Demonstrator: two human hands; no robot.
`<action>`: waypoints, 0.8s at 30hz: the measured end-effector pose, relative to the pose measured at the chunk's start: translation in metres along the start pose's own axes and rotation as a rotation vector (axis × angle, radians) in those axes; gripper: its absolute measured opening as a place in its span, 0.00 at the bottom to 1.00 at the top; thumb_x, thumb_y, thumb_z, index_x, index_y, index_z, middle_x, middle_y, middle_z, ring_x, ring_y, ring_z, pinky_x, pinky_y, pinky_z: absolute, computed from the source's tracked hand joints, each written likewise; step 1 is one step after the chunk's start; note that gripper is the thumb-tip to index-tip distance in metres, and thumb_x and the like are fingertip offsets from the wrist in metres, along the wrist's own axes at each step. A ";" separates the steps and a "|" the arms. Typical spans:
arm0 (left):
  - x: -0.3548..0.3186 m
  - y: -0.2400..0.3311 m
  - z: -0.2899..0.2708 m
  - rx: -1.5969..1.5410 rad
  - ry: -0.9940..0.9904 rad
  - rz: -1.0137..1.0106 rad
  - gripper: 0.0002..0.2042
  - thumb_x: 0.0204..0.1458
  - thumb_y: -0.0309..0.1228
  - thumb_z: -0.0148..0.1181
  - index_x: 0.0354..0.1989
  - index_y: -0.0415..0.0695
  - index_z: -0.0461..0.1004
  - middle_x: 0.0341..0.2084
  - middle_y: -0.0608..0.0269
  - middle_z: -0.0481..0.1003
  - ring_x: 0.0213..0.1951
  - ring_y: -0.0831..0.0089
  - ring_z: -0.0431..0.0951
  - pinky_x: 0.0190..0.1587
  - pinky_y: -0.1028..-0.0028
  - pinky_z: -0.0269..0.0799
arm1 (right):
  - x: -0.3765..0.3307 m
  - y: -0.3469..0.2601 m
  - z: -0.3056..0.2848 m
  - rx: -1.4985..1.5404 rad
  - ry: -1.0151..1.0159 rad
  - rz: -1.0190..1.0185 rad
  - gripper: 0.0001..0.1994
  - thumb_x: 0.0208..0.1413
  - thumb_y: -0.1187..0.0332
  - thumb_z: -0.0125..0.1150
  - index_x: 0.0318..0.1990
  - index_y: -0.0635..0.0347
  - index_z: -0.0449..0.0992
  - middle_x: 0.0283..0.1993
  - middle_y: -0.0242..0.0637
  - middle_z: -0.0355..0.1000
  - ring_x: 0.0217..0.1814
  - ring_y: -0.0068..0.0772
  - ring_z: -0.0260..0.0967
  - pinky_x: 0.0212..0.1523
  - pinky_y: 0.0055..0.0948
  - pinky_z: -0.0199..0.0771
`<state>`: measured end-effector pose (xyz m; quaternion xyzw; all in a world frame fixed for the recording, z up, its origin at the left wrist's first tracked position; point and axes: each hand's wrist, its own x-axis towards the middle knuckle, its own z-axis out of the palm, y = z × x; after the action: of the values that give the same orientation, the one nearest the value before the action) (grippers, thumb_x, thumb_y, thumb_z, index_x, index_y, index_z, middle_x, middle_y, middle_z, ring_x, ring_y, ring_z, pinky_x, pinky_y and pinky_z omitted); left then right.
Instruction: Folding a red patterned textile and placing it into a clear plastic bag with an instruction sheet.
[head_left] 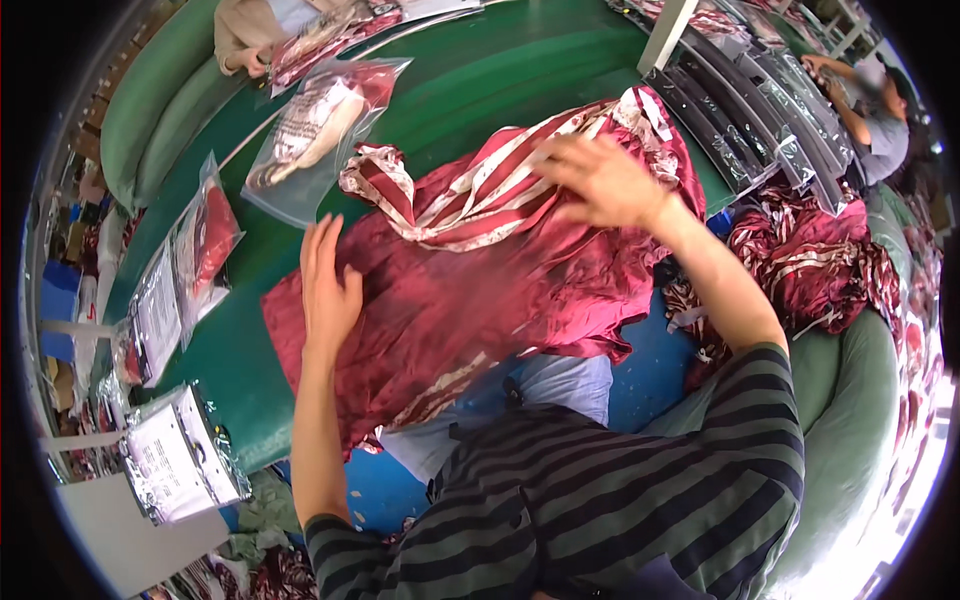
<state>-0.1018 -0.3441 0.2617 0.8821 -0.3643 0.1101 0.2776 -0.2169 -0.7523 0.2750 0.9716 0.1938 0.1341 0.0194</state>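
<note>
We wear a long-sleeved shirt (600, 490) with dark grey and olive-green horizontal stripes, its sleeves pushed up to the elbows so our forearms are bare. Below it show pale blue-grey trousers (560, 385). No rings or watches show.

Garment (470, 290) lies on table (500, 70), centre. L hand (328, 285) flat on its left part, R hand (600, 180) on its far right part. Bagged item (320, 130) behind-left on table; more bags (190, 260) along left edge. Cloth pile (820, 260) to right
</note>
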 end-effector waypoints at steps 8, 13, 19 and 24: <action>0.102 -0.059 0.003 0.212 -0.468 0.312 0.26 0.45 0.23 0.62 0.58 0.49 0.76 0.64 0.58 0.68 0.74 0.51 0.49 0.71 0.60 0.55 | -0.023 0.115 0.032 -0.085 0.080 0.029 0.20 0.51 0.72 0.59 0.54 0.56 0.72 0.60 0.39 0.70 0.58 0.44 0.65 0.63 0.37 0.66; 0.128 -0.087 -0.074 -0.425 -0.506 -0.238 0.07 0.46 0.26 0.62 0.27 0.43 0.68 0.49 0.57 0.78 0.40 0.71 0.77 0.43 0.75 0.72 | -0.029 0.104 0.028 -0.071 0.131 0.202 0.11 0.50 0.73 0.58 0.43 0.58 0.71 0.49 0.38 0.71 0.53 0.43 0.66 0.57 0.36 0.67; 0.075 -0.056 -0.123 -0.639 -0.788 -0.494 0.16 0.49 0.29 0.68 0.45 0.44 0.72 0.29 0.71 0.72 0.29 0.82 0.68 0.31 0.82 0.64 | -0.058 0.089 0.033 -0.228 0.221 0.047 0.06 0.51 0.74 0.58 0.37 0.57 0.70 0.42 0.36 0.71 0.46 0.43 0.67 0.49 0.32 0.68; 0.017 -0.105 -0.100 -0.399 -0.872 -0.587 0.14 0.50 0.29 0.68 0.45 0.41 0.76 0.34 0.65 0.78 0.31 0.75 0.75 0.35 0.77 0.70 | -0.047 0.078 0.017 0.241 -0.093 0.064 0.04 0.57 0.70 0.58 0.37 0.59 0.73 0.36 0.36 0.73 0.36 0.38 0.68 0.39 0.28 0.68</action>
<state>-0.0145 -0.2363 0.3072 0.8407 -0.1982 -0.4177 0.2819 -0.2253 -0.8424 0.2534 0.9778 0.1765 0.0650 -0.0927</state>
